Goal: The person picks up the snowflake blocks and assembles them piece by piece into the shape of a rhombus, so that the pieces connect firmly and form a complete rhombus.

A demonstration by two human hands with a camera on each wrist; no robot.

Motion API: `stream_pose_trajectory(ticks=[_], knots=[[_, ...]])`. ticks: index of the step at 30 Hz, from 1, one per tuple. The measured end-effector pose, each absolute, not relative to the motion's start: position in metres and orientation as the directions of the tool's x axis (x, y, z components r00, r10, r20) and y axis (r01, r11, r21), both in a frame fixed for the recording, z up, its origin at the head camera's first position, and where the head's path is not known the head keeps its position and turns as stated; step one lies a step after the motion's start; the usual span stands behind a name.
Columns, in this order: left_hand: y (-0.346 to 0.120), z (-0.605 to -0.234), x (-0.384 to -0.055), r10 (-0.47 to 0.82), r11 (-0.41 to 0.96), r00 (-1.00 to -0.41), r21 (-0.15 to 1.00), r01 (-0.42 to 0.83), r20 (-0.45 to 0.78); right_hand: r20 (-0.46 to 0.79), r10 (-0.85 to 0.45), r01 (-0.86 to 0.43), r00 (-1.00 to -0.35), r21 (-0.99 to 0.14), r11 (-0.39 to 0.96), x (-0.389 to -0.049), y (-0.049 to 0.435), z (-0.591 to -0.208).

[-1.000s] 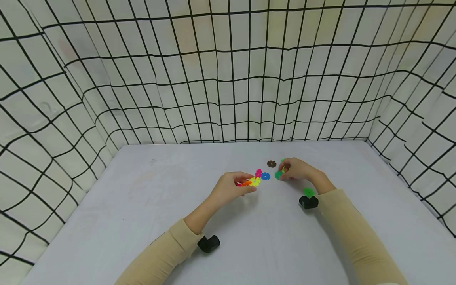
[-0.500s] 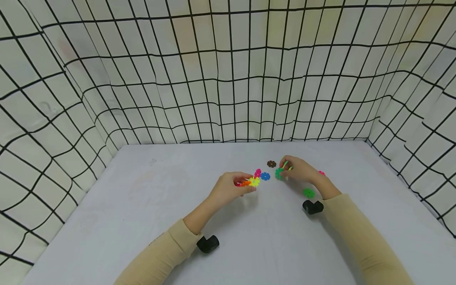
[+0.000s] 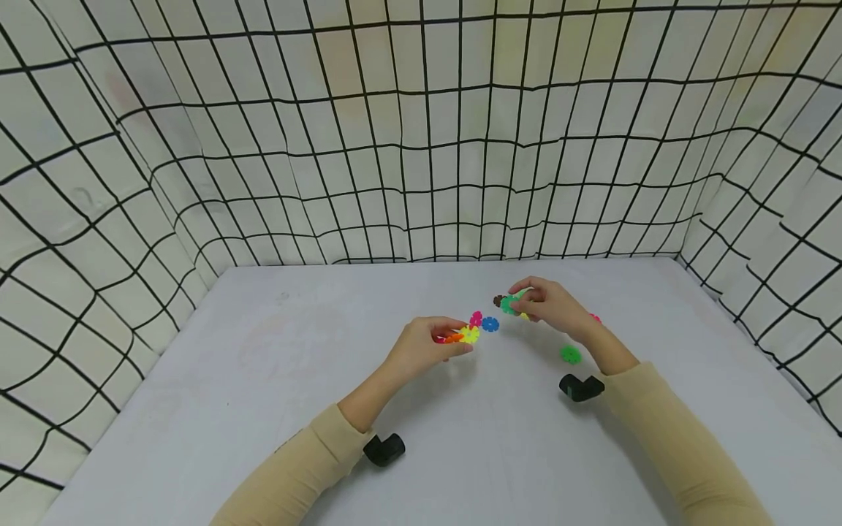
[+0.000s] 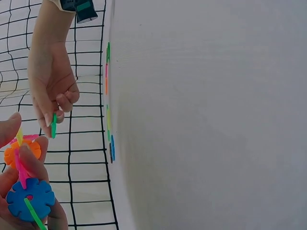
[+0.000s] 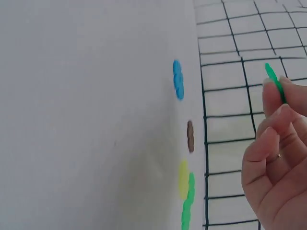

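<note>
In the head view my left hand holds a joined cluster of notched plastic discs, with a yellow disc and a pink disc showing past the fingers. The left wrist view shows more of it: an orange disc, a blue disc and a light green disc set edge-on into the blue one. My right hand pinches a green notched disc between thumb and index finger, raised above the table. The right wrist view shows this green disc nearly edge-on.
Loose discs lie on the white table: a blue one, a brown one partly covered by the held green disc, a green one, and a pink one. Yellow and light green discs lie below my right hand. Black netting stands behind.
My right hand has lifted the green disc off the table area and moved it back toward the brown disc. The left hand stays in place with its cluster.
</note>
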State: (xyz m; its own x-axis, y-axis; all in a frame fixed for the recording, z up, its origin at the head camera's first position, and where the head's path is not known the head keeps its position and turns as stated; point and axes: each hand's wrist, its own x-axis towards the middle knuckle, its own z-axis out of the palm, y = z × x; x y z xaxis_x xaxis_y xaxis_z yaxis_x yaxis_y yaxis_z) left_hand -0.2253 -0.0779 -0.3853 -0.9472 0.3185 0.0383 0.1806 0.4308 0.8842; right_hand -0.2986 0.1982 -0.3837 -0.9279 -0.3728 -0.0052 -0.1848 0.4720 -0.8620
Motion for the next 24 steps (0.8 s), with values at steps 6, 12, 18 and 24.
stream_pose_trajectory(ticks=[6,12,18,24], knots=[[-0.077,-0.384,-0.225,0.324,0.432,-0.945,0.882,0.188,0.042,0.014,-0.336,-0.152,-0.942,-0.907,0.391,-0.291,0.189,-0.379],[-0.076,-0.385,-0.226,0.318,0.439,-0.947,0.88,0.183,0.038,0.0,-0.324,-0.117,-0.946,-0.934,0.339,-0.282,0.178,-0.376],[-0.075,-0.384,-0.224,0.317,0.462,-0.948,0.869,0.179,0.027,-0.029,-0.275,-0.059,-0.961,-0.95,0.305,-0.271,0.168,-0.374],[-0.074,-0.383,-0.223,0.317,0.459,-0.948,0.869,0.185,0.035,-0.022,-0.253,-0.057,-0.967,-0.952,0.302,-0.268,0.161,-0.375]])
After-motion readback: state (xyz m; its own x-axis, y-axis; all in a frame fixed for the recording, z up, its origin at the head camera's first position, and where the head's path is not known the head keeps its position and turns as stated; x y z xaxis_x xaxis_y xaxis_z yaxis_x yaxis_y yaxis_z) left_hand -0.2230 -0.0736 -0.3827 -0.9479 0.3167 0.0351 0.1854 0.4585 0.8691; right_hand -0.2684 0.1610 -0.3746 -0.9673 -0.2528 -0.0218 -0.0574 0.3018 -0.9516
